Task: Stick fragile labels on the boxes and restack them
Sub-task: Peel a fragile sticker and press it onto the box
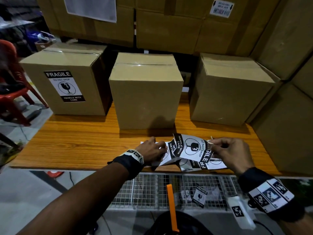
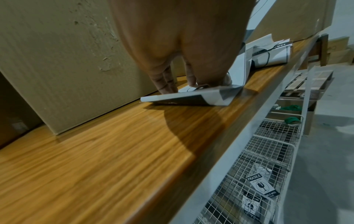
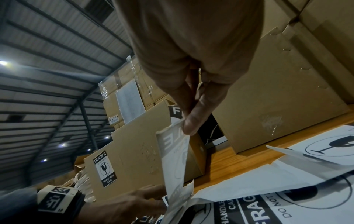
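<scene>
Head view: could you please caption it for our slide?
Left hand presses label sheets, right hand pinches a fragile label; left box already labelled.

We cannot read the small sticker [image 1: 221,9] on the rear stack [image 1: 169,31], and the left hand [image 1: 149,150] covers part of the label sheets [image 1: 191,148].

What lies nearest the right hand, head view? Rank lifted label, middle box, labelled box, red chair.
1. Lifted label, pinched by the right hand.
2. Middle box, just ahead-left.
3. Labelled box, farther left.
4. Red chair, leftmost, beside the table.
</scene>
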A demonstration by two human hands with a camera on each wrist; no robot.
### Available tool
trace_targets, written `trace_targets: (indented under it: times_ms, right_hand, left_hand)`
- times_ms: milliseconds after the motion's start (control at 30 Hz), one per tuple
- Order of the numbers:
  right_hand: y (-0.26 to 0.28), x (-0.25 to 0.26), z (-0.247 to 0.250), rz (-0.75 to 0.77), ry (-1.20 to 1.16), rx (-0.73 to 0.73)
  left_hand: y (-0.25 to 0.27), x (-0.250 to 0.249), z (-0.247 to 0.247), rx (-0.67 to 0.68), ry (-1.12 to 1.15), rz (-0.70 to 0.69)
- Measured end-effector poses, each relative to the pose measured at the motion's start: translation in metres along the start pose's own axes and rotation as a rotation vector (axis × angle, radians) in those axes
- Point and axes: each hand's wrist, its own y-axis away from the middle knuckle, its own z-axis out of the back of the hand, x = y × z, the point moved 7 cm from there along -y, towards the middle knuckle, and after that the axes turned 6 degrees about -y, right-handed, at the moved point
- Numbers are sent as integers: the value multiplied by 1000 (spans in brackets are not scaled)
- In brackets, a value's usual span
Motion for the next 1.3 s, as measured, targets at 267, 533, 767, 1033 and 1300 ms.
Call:
trace_targets:
  times_ms: [267,533,767,1033,1300]
  right_hand:
    - [0,3,3,23,17,1]
    - [4,5,6,86,49,-20]
    - [8,8,7,147,94,-34]
    - [16,30,15,226,101,-34]
    - [3,83,47,382,19,50]
  left_hand:
    - [-7,2,-10,-39,-1,-10]
    - [-7,1,-10,-35,-26,-10]
    - [-7,1,-10,-100,-2,-20]
    - [-7,0,-7,-87,-66,-30]
    - [8,-9,14,-211,-133,-56]
